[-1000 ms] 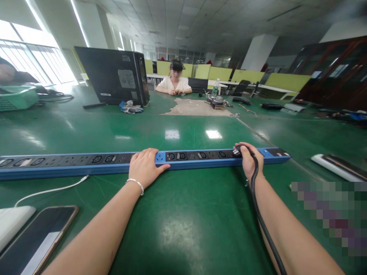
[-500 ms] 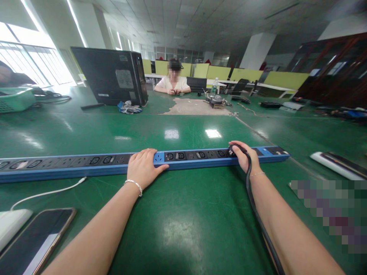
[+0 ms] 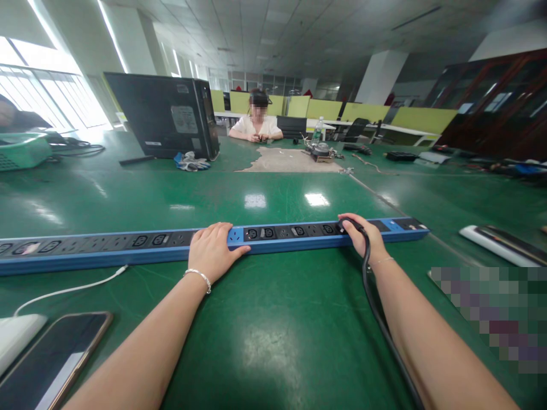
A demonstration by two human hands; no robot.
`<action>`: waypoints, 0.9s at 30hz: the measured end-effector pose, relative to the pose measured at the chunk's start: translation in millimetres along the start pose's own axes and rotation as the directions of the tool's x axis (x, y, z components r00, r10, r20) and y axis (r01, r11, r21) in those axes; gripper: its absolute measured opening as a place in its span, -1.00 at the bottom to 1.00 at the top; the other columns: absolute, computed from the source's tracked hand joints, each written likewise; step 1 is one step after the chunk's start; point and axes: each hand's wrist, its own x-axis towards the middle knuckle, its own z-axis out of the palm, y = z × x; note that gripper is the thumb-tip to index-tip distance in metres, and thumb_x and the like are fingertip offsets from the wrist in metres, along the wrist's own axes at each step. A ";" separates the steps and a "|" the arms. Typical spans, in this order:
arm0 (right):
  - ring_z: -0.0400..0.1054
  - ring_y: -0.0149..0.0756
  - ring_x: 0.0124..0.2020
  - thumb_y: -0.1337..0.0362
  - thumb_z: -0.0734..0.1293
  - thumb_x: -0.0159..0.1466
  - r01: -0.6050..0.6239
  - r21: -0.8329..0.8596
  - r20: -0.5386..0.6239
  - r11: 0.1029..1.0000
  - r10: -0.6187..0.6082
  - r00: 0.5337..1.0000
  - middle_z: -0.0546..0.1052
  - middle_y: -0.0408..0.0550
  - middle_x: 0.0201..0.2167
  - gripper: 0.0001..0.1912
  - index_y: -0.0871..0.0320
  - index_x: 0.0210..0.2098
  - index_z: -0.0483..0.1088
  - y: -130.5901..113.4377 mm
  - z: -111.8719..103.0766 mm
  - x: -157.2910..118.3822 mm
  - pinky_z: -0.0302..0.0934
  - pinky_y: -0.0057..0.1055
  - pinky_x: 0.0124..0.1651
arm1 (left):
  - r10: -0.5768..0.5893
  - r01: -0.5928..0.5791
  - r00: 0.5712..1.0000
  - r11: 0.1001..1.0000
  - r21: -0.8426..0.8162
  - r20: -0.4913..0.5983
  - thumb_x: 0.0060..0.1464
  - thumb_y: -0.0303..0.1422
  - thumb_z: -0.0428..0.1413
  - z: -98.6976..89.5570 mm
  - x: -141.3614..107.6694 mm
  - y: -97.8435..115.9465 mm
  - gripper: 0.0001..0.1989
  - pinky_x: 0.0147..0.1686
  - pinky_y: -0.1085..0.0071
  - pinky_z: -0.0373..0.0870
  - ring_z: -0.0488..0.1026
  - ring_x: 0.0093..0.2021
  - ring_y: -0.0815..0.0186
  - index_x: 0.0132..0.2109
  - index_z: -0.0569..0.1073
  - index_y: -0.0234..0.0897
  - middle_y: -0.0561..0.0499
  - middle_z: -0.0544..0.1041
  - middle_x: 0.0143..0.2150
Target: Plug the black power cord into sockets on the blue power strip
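Left hand (image 3: 215, 246): my fingers lie across the strip (image 3: 290, 244), thumb wide apart on its near edge.
Right hand (image 3: 375, 242): my fingers are closed on the plug (image 3: 342, 225).
Plug: over the right part of the strip — whether seated in a socket, I can't tell.
Cable (image 3: 366, 265): black, running from the plug down past my right wrist.
Strip: lengthwise across the bench (image 3: 273, 310) — phone (image 3: 47, 356) at near left.

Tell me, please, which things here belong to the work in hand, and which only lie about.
Seem to belong:
blue power strip, under the left hand
black plug, in the right hand
black cable, running from it

Seem only lying about:
phone
white cable
gloves
black case
green basket
bottle
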 end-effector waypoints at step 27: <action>0.43 -0.10 -0.11 0.08 0.17 0.22 0.110 -0.094 -0.146 0.989 -0.123 0.982 0.57 0.08 -0.20 -0.63 0.17 -0.19 0.47 2.7 16.2 -12.0 0.21 -0.14 0.05 | -0.015 0.013 1.000 0.998 0.055 0.021 -0.04 0.08 0.03 -2.5 0.8 2.1 -0.38 0.10 0.16 0.13 0.31 0.12 0.09 0.06 0.32 -0.23 -0.15 0.44 0.08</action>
